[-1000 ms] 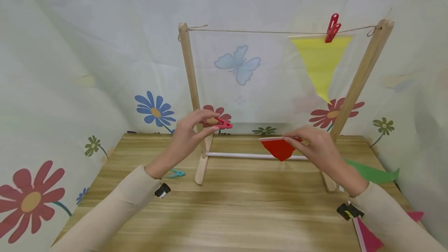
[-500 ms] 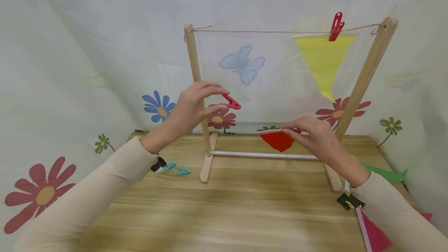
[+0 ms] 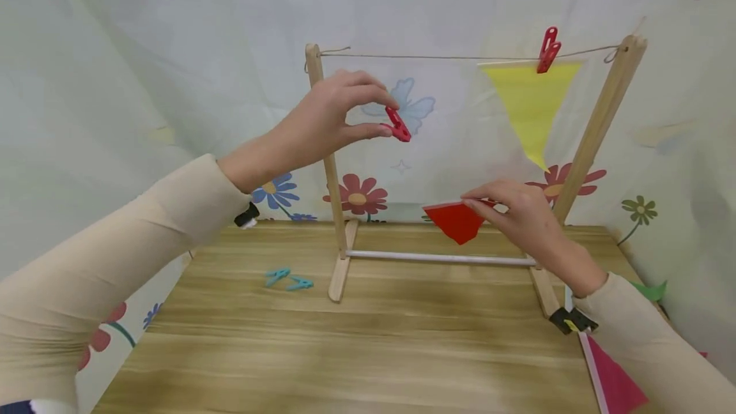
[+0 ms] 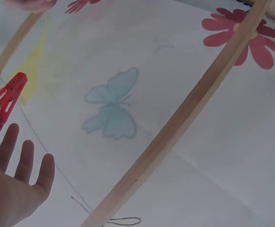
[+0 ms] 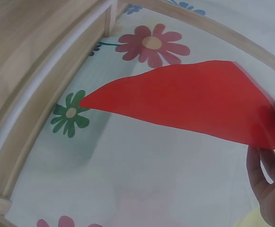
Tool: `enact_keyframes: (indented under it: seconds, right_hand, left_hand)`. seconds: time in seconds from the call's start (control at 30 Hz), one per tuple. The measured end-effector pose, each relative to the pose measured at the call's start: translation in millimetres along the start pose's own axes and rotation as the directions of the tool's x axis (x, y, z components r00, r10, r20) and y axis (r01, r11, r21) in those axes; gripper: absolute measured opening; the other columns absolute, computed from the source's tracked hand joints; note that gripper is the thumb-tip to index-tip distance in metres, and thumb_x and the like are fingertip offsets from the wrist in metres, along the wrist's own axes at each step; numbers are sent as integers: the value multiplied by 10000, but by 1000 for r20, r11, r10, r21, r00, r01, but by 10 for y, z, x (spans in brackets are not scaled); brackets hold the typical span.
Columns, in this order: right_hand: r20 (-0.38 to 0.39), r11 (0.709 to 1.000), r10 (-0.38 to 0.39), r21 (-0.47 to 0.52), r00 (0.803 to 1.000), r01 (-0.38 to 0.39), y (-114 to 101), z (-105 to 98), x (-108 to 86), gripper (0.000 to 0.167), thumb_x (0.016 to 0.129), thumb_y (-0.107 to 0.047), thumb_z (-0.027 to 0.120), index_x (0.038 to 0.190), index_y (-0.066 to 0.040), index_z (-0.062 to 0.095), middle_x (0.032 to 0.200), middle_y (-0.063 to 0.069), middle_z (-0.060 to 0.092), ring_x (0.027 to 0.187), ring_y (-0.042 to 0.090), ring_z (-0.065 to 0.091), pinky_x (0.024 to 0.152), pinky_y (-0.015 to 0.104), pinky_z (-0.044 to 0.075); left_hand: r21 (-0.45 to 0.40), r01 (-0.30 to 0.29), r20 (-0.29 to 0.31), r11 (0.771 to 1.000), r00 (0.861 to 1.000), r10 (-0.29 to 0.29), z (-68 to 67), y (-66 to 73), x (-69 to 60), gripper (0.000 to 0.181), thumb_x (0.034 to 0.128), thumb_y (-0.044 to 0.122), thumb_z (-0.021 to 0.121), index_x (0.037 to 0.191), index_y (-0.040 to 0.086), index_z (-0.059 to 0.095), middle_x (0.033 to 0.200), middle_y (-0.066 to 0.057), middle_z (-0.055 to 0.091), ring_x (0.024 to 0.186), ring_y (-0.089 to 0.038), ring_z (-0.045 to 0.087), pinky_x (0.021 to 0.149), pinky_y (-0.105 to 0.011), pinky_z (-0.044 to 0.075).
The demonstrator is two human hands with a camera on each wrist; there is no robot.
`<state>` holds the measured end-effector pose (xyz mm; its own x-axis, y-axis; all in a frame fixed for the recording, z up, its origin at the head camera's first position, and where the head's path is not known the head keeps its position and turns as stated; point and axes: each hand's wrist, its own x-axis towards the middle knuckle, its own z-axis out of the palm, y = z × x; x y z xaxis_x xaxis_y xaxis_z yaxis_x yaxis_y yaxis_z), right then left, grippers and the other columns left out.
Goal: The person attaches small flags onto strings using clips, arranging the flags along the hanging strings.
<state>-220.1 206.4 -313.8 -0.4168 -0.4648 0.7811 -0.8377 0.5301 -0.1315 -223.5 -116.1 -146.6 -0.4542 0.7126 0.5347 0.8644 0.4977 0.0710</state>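
My left hand (image 3: 336, 114) pinches a red clothespin (image 3: 399, 128) by its handles, in front of the wooden frame's left post (image 3: 333, 203) and below the string (image 3: 414, 56). The left wrist view shows the same clothespin (image 4: 12, 98) between thumb and finger, the other fingers spread. Lower and to the right, my right hand (image 3: 520, 216) pinches a red triangular pennant (image 3: 457, 221) by its top edge. In the right wrist view the pennant (image 5: 184, 101) stretches out with its tip to the left. A yellow pennant (image 3: 531, 101) hangs from the string under another red clothespin (image 3: 549, 51).
Two teal clothespins (image 3: 300, 283) lie on the wooden table (image 3: 345, 350) left of the frame. A pink pennant (image 3: 615, 379) lies at the right front, partly under my right forearm, and a green one (image 3: 652, 291) at the right edge. A white bar (image 3: 437, 257) joins the frame's feet.
My left hand has risen with the red clothespin and moved right, toward the string. The right hand with the red pennant has risen slightly. Both teal clothespins have come into full view.
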Motion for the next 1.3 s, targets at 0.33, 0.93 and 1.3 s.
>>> enact_keyframes:
  seconds: [0.33, 0.93, 1.3]
  right_hand:
    - [-77, 1000, 14, -2, 997, -15, 36, -133, 204, 347, 714, 62, 874, 1032, -49, 789, 935, 70, 776, 847, 218, 728, 832, 32, 432]
    - [-144, 954, 299, 82, 943, -290, 174, -370, 575, 222, 932, -105, 746, 1145, -50, 769, 1005, 94, 776, 908, -160, 593, 823, 58, 474]
    - [-207, 888, 454, 188, 867, -420, 351, -460, 736, 300, 971, -269, 706, 1195, -77, 757, 1100, 116, 757, 935, -52, 663, 857, 114, 513]
  left_hand:
    - [121, 82, 239, 989, 965, -109, -309, 208, 472, 333, 927, 211, 765, 1215, 60, 691, 1245, -71, 669, 1171, -225, 583, 1015, -338, 497]
    - [222, 135, 237, 966, 953, -188, -462, 323, 1001, 320, 962, 313, 685, 1231, 141, 699, 1222, 25, 669, 1112, -144, 555, 943, -202, 516]
    - [241, 179, 216, 954, 948, -232, -299, 329, 1195, 290, 1003, 291, 625, 1237, 149, 720, 1212, 28, 691, 1053, -92, 555, 913, -126, 492]
